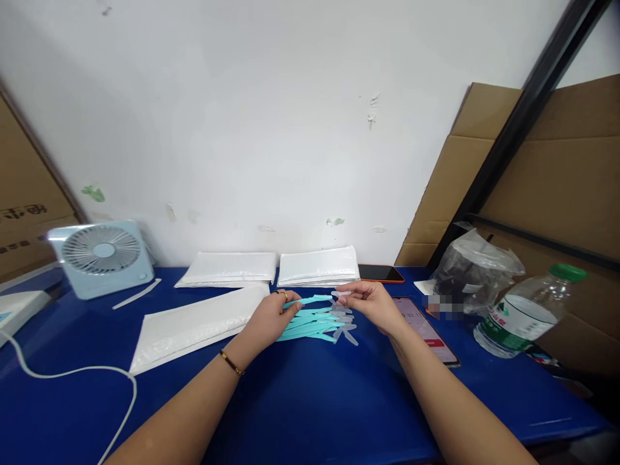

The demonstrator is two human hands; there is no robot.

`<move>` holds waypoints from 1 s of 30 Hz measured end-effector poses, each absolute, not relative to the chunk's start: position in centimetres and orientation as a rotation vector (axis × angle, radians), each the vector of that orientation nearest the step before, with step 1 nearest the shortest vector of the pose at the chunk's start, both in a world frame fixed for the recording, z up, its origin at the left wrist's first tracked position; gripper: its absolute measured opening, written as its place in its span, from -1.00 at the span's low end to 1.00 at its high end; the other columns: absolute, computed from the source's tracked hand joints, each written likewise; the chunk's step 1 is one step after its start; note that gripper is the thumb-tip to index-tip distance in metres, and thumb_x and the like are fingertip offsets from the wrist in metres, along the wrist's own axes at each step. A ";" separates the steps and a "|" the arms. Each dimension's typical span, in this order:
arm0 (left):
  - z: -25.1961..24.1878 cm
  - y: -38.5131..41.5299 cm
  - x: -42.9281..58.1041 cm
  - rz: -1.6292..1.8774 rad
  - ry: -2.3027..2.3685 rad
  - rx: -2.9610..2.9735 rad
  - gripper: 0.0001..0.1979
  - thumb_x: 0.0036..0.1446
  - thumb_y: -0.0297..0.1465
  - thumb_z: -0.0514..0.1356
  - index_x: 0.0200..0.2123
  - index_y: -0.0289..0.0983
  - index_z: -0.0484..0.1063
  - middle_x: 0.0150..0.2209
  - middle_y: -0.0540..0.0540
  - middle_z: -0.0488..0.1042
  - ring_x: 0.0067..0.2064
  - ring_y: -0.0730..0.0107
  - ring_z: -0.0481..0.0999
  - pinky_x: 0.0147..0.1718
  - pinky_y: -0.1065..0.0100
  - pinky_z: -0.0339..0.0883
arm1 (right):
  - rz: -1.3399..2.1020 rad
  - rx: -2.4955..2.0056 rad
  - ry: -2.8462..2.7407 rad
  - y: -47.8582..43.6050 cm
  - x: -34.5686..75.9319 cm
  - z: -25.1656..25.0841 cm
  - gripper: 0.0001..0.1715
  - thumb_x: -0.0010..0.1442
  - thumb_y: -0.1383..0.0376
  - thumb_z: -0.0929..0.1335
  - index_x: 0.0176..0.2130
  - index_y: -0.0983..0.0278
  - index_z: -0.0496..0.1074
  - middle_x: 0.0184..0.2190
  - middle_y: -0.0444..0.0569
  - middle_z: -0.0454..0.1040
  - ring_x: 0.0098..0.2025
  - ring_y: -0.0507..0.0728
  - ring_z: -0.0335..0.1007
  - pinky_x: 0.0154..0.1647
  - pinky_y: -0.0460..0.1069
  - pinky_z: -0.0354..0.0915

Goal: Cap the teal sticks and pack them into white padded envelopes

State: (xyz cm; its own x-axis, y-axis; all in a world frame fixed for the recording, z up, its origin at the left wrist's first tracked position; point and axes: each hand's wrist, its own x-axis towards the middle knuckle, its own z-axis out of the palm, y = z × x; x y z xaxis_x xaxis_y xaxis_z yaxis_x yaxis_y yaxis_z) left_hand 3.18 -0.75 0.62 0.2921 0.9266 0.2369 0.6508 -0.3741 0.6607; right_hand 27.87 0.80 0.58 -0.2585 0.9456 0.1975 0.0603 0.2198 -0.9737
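A small pile of teal plastic strips with clear ends (pixel 317 325) lies on the blue table (pixel 310 407). My left hand (pixel 271 318), wearing a ring and a thin bracelet, pinches the teal end of one strip (pixel 312 299) raised slightly above the pile. My right hand (pixel 371 302) pinches the clear end of that same strip at its other side. Both hands hover right over the pile.
A white padded mailer (pixel 194 326) lies left of the pile, with two stacks of mailers (pixel 271 268) at the wall. A small fan (pixel 101 257) and white cable sit left. Two phones (pixel 426 329), a plastic bag (pixel 472 271) and a water bottle (pixel 526 313) are right.
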 end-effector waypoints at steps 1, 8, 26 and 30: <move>0.6 -0.7 3.2 0.836 1.403 2.132 -0.71 0.14 -0.19 -0.03 -0.29 -0.21 0.40 -0.32 -0.01 0.45 -0.27 0.34 0.41 -0.26 0.36 0.23 | 1.190 -0.983 -1.556 0.8 27.7 0.5 -0.56 -0.09 0.18 0.46 -0.19 0.34 0.49 -0.44 0.03 0.56 -0.30 0.19 0.50 -0.19 0.09 0.38; 0.4 -1.1 3.7 0.755 1.313 2.176 -0.69 0.16 -0.20 -0.03 -0.25 -0.22 0.42 -0.31 -0.02 0.46 -0.26 0.34 0.42 -0.24 0.36 0.26 | 1.242 -0.988 -1.651 0.5 26.3 -0.3 -0.52 -0.10 0.13 0.45 -0.18 0.32 0.49 -0.42 0.02 0.56 -0.29 0.20 0.50 -0.23 0.07 0.39; -0.4 -4.7 5.9 0.308 1.182 2.655 -0.51 0.15 -0.11 0.00 0.07 -0.23 0.26 0.10 -0.21 0.30 0.08 0.13 0.31 0.00 0.20 0.18 | 0.613 -1.240 -1.928 3.9 27.3 -3.0 -0.63 -0.01 0.08 0.38 -0.29 0.29 0.55 -0.41 0.00 0.53 -0.40 0.11 0.41 -0.35 -0.02 0.30; 0.1 -4.7 6.0 0.307 1.185 2.634 -0.60 0.20 -0.15 -0.07 -0.10 -0.22 0.40 -0.07 -0.18 0.44 -0.12 0.19 0.44 -0.19 0.27 0.26 | 0.487 -1.201 -2.103 3.7 26.4 -2.5 -0.71 0.09 0.13 0.33 -0.27 0.22 0.54 -0.31 -0.03 0.53 -0.25 0.13 0.41 -0.22 -0.02 0.28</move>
State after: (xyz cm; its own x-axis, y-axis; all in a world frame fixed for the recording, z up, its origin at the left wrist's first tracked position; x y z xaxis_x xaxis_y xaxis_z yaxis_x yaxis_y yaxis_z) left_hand 5.99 -4.69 0.08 0.6499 0.7543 0.0932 0.7046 -0.6439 0.2982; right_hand 26.44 3.69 -2.47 -0.3618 0.8606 0.3585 0.6152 0.5093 -0.6018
